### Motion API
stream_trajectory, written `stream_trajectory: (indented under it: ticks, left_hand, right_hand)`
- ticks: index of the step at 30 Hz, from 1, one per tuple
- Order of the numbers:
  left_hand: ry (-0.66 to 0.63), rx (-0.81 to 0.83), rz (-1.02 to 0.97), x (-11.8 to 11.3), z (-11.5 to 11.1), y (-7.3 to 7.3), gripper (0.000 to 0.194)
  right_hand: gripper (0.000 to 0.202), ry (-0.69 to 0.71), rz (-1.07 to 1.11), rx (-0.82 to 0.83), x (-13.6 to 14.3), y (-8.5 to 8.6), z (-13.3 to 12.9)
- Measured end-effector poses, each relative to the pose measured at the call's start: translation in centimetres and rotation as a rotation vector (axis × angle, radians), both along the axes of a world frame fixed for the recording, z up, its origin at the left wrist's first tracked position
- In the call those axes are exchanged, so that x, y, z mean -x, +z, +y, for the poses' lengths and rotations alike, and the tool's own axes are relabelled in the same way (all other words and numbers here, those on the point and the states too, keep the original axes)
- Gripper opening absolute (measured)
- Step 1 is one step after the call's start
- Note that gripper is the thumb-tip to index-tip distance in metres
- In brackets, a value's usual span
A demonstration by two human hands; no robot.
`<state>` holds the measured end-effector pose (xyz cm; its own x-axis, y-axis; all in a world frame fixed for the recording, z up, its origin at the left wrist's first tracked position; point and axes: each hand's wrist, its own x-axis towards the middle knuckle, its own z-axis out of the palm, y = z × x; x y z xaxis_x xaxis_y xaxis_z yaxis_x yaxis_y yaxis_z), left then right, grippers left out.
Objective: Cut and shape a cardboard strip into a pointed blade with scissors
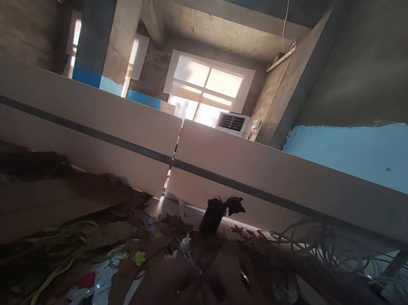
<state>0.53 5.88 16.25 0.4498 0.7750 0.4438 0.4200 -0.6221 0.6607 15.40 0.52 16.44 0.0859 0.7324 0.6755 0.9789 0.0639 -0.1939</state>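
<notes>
In deep shadow at the bottom middle, my left hand (163, 290) and my right hand (233, 286) are close together. Their fingers look closed, and the tips meet or nearly meet; what they hold, if anything, is too dark to make out. A small shiny glint (245, 276) shows at my right hand. Just beyond my left hand stands a small white bottle with a nozzle (185, 243). A yellow-green flower-shaped piece (138, 258) lies to the left of it. Farther back stands a dark cylindrical container (212, 217) with a dark cat-head shape (235, 206) beside its top.
A pale partition panel (250, 160) crosses behind the cluttered work surface. Tangled thin loops of cord or wire (322, 242) lie at right. Brown sheet-like material (39, 213) and yellow strands (51, 275) spread at left, near a red piece (85, 280).
</notes>
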Motion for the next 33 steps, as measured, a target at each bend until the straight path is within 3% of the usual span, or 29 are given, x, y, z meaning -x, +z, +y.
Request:
stream_trajectory:
  ticks: [11,14,19,24,33]
  left_hand:
    - [0.01,0.091,-0.043,0.1,0.1,0.3,0.015]
    - [0.01,0.191,-0.106,-0.1,0.5,0.2,0.016]
    - [-0.236,0.477,-0.394,-0.5,1.1,-0.2,0.013]
    - [-0.438,0.627,-0.544,-0.4,0.7,0.1,0.014]
    - [-0.312,0.559,-0.515,-0.8,0.9,0.1,0.013]
  right_hand:
    - [0.016,0.069,0.115,0.003,-0.1,-0.8,0.3]
    - [0.017,0.083,0.103,-0.035,-0.1,-0.7,0.4]
    - [0.015,0.032,0.088,-0.01,-0.2,-0.5,0.4]
    - [0.018,0.02,0.011,-0.042,-0.2,-0.2,0.4]
    - [0.013,-0.161,-0.066,-0.048,0.5,0.3,0.0]
